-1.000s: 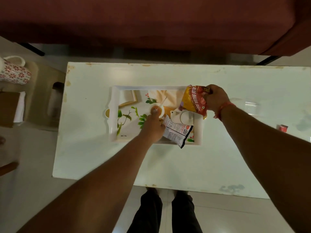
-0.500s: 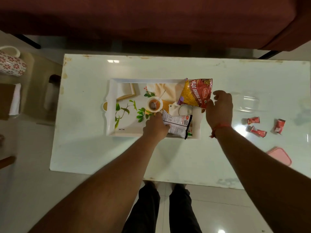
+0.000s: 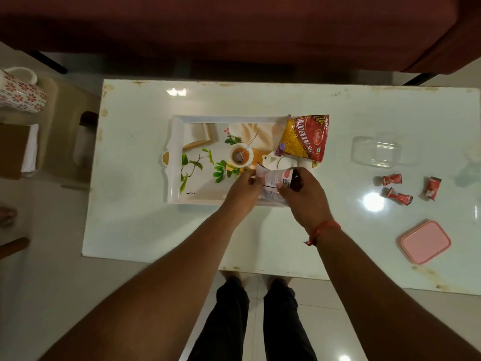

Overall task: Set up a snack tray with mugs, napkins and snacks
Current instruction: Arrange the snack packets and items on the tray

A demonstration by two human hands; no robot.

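A white tray [image 3: 175,162] with a printed tea-and-leaves picture lies in the middle of the white table. A red and yellow snack packet [image 3: 303,138] rests on the tray's far right corner. Over the tray's near right part, a white snack packet [image 3: 274,179] is held between both hands. My left hand [image 3: 242,190] grips its left edge and my right hand [image 3: 305,195] grips its right side. A flowered mug [image 3: 22,93] stands on a stool at the far left, with white napkins [image 3: 30,148] beside a brown box.
Three small red sweets [image 3: 393,179] lie on the table to the right. A clear plastic container [image 3: 376,152] sits beyond them and a pink lid [image 3: 425,242] lies near the front right edge. A dark red sofa [image 3: 234,29] runs along the back.
My right hand let go of the red and yellow packet on the tray's corner and came down onto the white packet. My left hand stayed on the white packet.
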